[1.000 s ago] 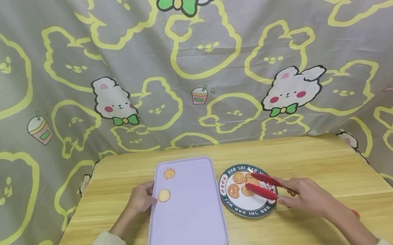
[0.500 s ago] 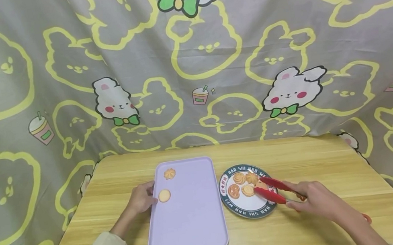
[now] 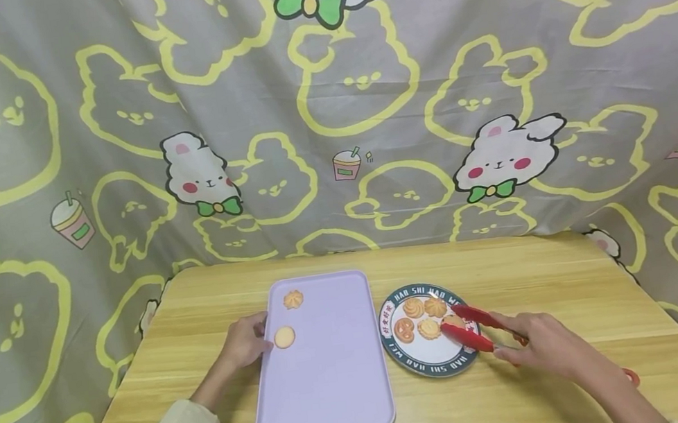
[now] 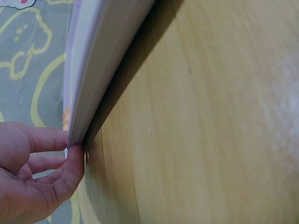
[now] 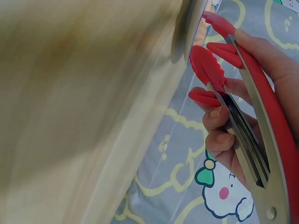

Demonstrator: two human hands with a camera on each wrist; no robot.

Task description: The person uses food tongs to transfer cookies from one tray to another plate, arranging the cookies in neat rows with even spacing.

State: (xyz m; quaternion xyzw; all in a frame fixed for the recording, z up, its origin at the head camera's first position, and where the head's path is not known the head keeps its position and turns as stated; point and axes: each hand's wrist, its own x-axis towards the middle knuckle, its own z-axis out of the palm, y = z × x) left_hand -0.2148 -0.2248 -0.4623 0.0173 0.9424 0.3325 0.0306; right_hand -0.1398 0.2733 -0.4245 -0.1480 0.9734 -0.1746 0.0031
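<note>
On the plate point(image 3: 433, 355), a cookie point(image 3: 451, 321) is being straddled by red tongs point(image 3: 469, 341), gripped in the right hand's point(image 3: 540, 343) fingers; left of the plate, a tray point(image 3: 327, 384) is pinched by the left hand point(image 3: 243, 342).

Lighting found even in the head view; wrist views rated dimmer and softer.
In the head view, the tabletop point(image 3: 573, 282) and curtain point(image 3: 391, 115) are evenly lit, with a small highlight noted on the plate point(image 3: 435, 369); printed figures appear stretched toward the frame edges by wide-angle distortion. In the left wrist view, a dark shadow is cast along the tray point(image 4: 96, 70), and pale glare is recorded at the right margin. In the right wrist view, broad soft shadows are seen on blurred wood, while the tongs point(image 5: 268, 107) are rendered more sharply.
</note>
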